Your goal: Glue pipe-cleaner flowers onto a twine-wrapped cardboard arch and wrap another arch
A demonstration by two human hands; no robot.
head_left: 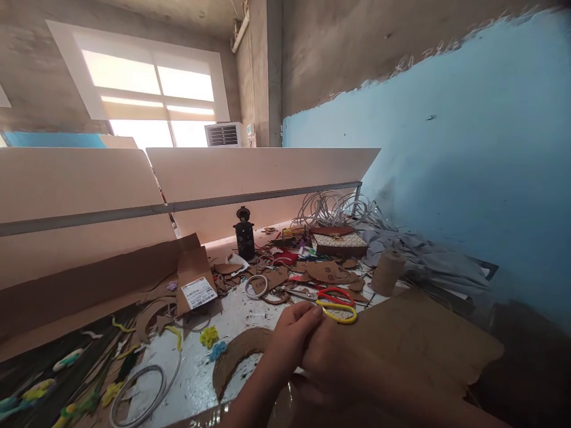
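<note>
My left hand and my right hand are pressed together at the middle of the worktable, both with fingers closed. Whatever lies between them is too small or hidden to make out. Just beyond the fingers are scissors with one red and one yellow handle, blades pointing left. A brown curved piece, which looks wrapped in twine, lies left of my left hand and is partly covered by that forearm. Near its outer edge are a yellow flower and a blue flower, both fuzzy.
A twine spool stands at right by a large brown sheet. Behind are cardboard scraps, a tape roll, a black bottle and a patterned handbag. Leftward lie a cardboard box and coiled wire.
</note>
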